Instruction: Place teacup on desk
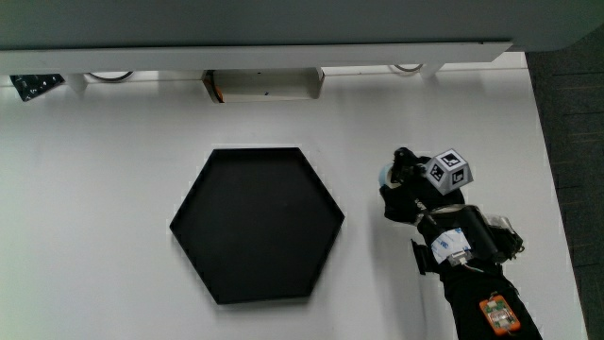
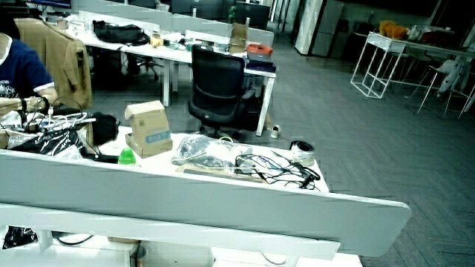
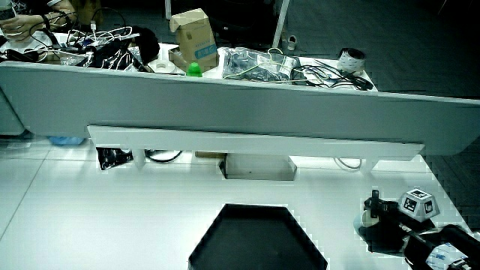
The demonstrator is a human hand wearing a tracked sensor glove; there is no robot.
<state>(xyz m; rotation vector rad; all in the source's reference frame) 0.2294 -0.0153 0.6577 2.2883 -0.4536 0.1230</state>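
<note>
Hand (image 1: pixel 420 194) curled round pale teacup (image 1: pixel 388 176) on bare white desk (image 1: pixel 113 189) just beside black hex tray (image 1: pixel 257 225), cup mostly hidden so upright/handle dir can't tell; judge: settle base flat on desk w/o tilt, then loosen fingers slow, lift clear, not nudging tray.

1. The surface (image 1: pixel 113 189) was plain white.
2. The hexagonal tray (image 1: pixel 257 225) at the frame's centre was solid black.
3. The hand (image 1: pixel 413 196) wore a black glove.
4. The cube (image 1: pixel 448 170) on its back was white with black square markings.
5. The teacup (image 1: pixel 386 176) showed pale, whitish.
6. The partition (image 3: pixel 225 97) was pale grey.
</note>
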